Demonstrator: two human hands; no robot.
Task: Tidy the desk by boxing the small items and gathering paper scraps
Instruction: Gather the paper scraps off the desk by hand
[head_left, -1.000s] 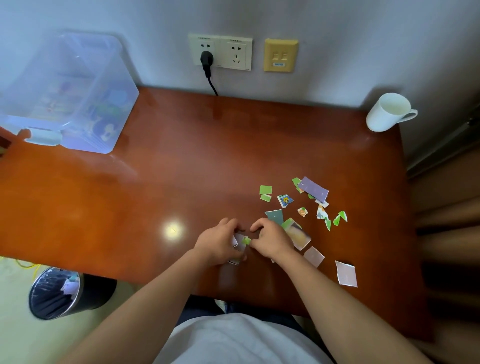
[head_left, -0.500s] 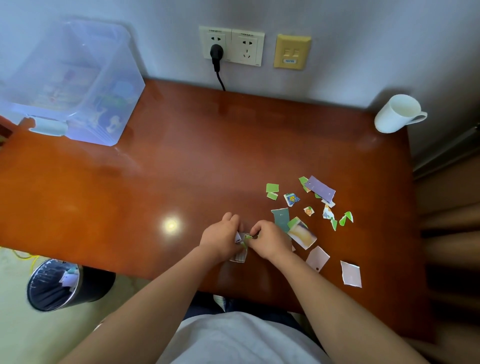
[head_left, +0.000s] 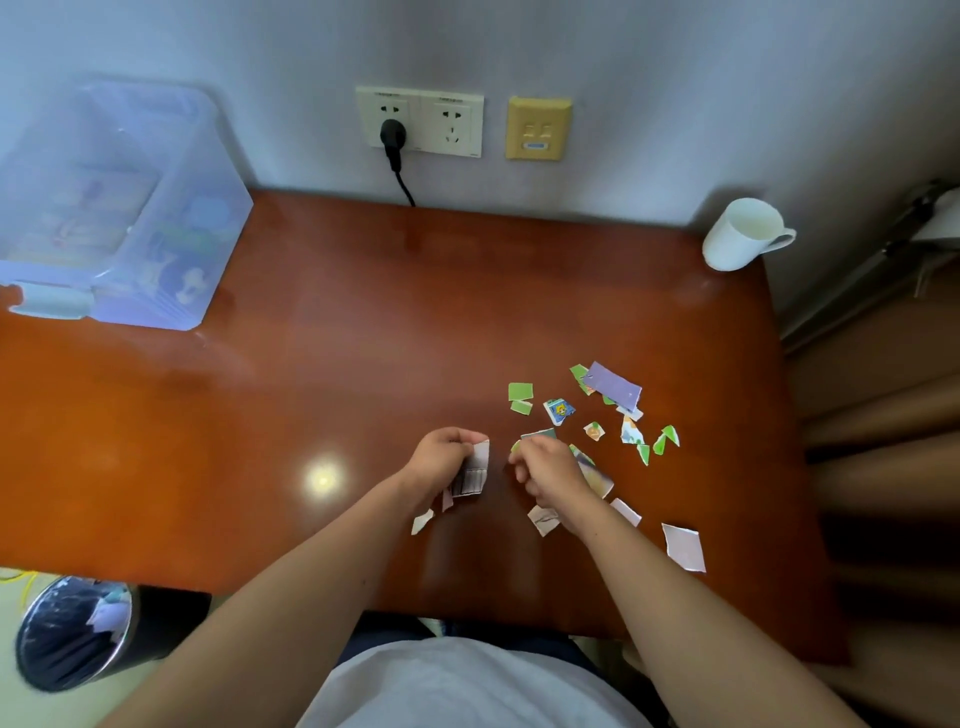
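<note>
Far left, I am seeing a bin sitting on the floor below the desk's front edge. A clear box is standing on the desk at its back left corner, against the wall, with colourful things showing blurred inside. Near the front middle, my left hand is gripping a stack of scraps, fingers curled round it. A white scrap is lying loose by that wrist. Just beside and apart from it, my right hand is hovering with fingers curled. I cannot tell whether it is pinching anything. More scraps are lying scattered to its right: green bits, a purple strip and a white piece near the front. A mug is standing at the back right corner.
</note>
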